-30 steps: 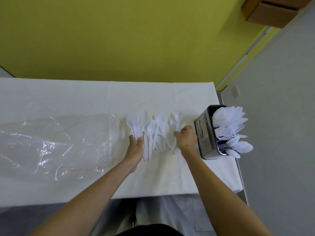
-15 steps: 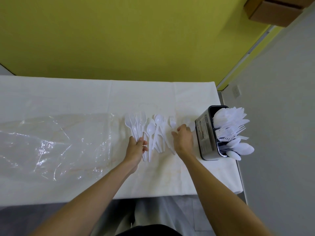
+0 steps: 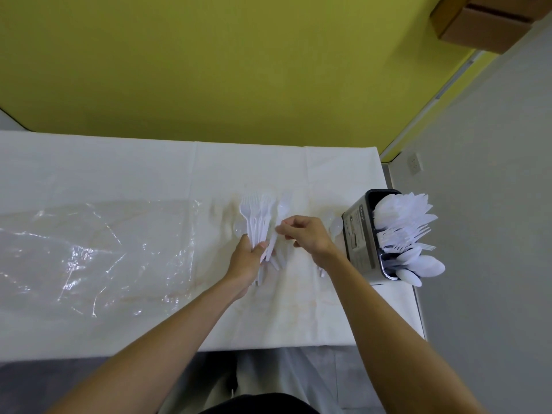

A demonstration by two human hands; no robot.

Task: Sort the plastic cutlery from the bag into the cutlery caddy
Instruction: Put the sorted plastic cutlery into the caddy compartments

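while cutlery (image 3: 400, 215) crowds the caddy (image 3: 357, 239), the bag (image 3: 89, 255) lies flat.

A white-clothed table (image 3: 119, 162) is carrying a grey cutlery caddy (image 3: 357, 237) at its right edge; white plastic spoons (image 3: 334, 225) are lying just left of the caddy; a clear plastic bag (image 3: 89, 252) is lying flat, well to the caddy's left.
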